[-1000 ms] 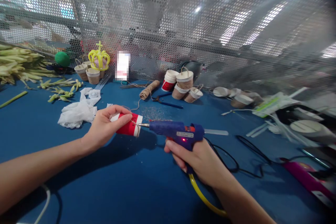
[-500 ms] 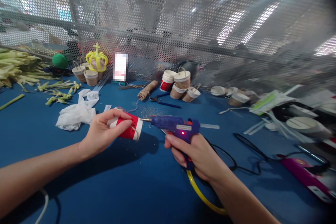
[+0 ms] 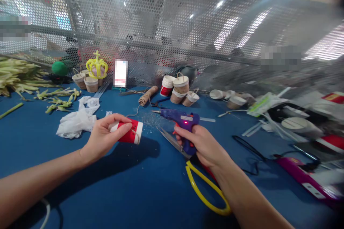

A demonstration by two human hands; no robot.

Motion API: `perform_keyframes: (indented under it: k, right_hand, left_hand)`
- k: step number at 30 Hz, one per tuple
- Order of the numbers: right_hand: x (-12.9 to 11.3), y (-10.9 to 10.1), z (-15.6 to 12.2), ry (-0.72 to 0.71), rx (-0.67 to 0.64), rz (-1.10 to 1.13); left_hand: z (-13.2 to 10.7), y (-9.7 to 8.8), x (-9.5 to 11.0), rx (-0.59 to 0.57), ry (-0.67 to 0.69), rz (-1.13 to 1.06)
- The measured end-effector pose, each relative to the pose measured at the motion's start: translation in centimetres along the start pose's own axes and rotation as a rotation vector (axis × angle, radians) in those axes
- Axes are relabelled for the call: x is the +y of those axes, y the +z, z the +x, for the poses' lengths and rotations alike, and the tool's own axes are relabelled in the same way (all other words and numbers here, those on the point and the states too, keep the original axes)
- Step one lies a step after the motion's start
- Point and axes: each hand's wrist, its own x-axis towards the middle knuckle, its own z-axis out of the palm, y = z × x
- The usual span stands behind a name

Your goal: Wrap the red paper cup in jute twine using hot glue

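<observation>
Gripping a smooth red cup and metal-tipped glue gun

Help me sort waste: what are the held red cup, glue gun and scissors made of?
Held red cup: matte with printed marks, probably paper. Glue gun: dull moulded blue, likely plastic; silvery nozzle, probably metal. Scissors: blades gleam like metal; glossy yellow handle, likely plastic.

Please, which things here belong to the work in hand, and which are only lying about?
Likely in the job:
cup in left hand
glue gun in right hand
twine roll

Seemingly lying about:
scissors
crown
green ball
</observation>
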Motion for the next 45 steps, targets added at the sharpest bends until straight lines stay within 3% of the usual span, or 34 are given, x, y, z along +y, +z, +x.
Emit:
perform_keyframes:
  k: [3,12,17,20,22,25,30,33,38,45]
  right_hand:
    - [0.7,-1.3,2.0,-0.014,0.108,-0.275]
    - [2.1,-2.7,6.2,0.009,0.249,-0.596]
    - [0.8,-2.4,5.8,-0.133,0.320,-0.776]
    - [-1.0,-0.5,4.0,-0.270,0.230,-0.791]
    - [-2.2,1.3,2.6,-0.360,0.005,-0.714]
    - [-3.0,3.9,1.3,-0.253,-0.331,-0.508]
    - [-1.5,5.7,1.2,-0.033,-0.577,-0.142]
    - [-0.7,5.7,1.4,0.016,-0.559,0.131]
    - [-0.6,5.8,0.8,0.111,-0.484,0.372]
    - [-0.3,5.7,0.3,0.167,-0.392,0.334]
  left_hand:
    - [0.1,-0.1,-0.1,-0.008,-0.015,-0.004]
    - [0.0,-0.1,0.0,-0.026,0.004,0.007]
    - [0.0,-0.1,-0.2,-0.053,0.001,-0.007]
    - [-0.2,-0.1,-0.3,-0.113,0.006,-0.009]
    - [-0.5,-0.1,-0.3,-0.173,0.010,-0.014]
    - [-0.9,-0.1,-0.3,-0.266,0.050,-0.016]
    - [-1.2,-0.1,-0.2,-0.329,0.115,0.014]
    - [-1.2,-0.1,-0.2,-0.308,0.115,0.024]
    - [-1.4,-0.1,-0.1,-0.327,0.161,0.062]
    - [-1.5,-0.1,0.0,-0.346,0.303,0.199]
